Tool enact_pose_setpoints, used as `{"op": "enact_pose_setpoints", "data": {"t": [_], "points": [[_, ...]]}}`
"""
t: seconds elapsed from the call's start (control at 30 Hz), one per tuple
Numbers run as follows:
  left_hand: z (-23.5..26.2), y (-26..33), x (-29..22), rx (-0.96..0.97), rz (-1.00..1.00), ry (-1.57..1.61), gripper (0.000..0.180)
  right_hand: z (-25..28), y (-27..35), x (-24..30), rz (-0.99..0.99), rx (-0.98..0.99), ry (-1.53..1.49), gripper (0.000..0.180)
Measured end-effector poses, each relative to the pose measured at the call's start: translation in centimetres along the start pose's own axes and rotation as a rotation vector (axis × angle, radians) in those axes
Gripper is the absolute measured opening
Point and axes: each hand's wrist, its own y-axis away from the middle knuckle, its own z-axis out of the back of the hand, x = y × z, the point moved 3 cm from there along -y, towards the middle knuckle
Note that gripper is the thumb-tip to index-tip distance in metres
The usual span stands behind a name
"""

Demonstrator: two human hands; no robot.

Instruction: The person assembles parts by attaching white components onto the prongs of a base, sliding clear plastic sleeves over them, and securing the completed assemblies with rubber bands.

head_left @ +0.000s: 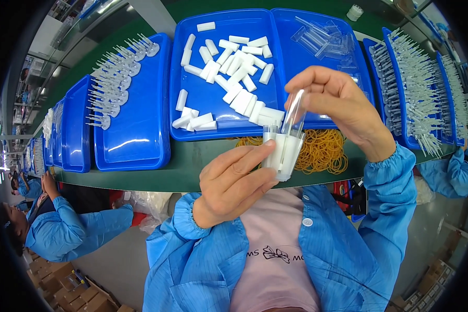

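My left hand [234,179] is closed round a small bundle of clear plastic holders with white cylinders [282,148] inside, upright above the table's near edge. My right hand [343,101] pinches the upper end of a clear plastic tube [295,112] between thumb and fingers. That tube slants down to the bundle, and its lower end overlaps the white pieces; whether it sits inside or in front I cannot tell. Just beyond the bundle, white cylindrical pieces [239,65] lie scattered in a blue tray [192,132]. Behind the hands is a heap of yellow rubber bands [325,151].
Clear plastic pieces [325,41] lie in the blue tray at the back right. Racks of thin pale pipette-like sticks [413,83] stand far right. More stick clusters [122,73] line a left blue tray [132,164]. A person in blue sleeves [62,229] sits at left.
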Motion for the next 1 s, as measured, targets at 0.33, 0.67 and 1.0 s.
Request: {"op": "enact_pose_setpoints", "data": {"t": [0.33, 0.67, 1.0], "points": [[-0.1, 0.0, -0.4, 0.053, 0.008, 0.023, 0.033, -0.2, 1.3, 0.6, -0.058, 0.081, -0.022, 0.026], [0.3, 0.0, -1.7, 0.047, -0.063, 0.067, 0.027, -1.6, 2.6, 0.8, -0.096, 0.084, -0.050, 0.027], [0.7, 0.4, -1.9, 0.013, 0.058, 0.203, 0.032, -2.2, 4.8, -0.8, -0.034, 0.021, 0.017, 0.025]]}}
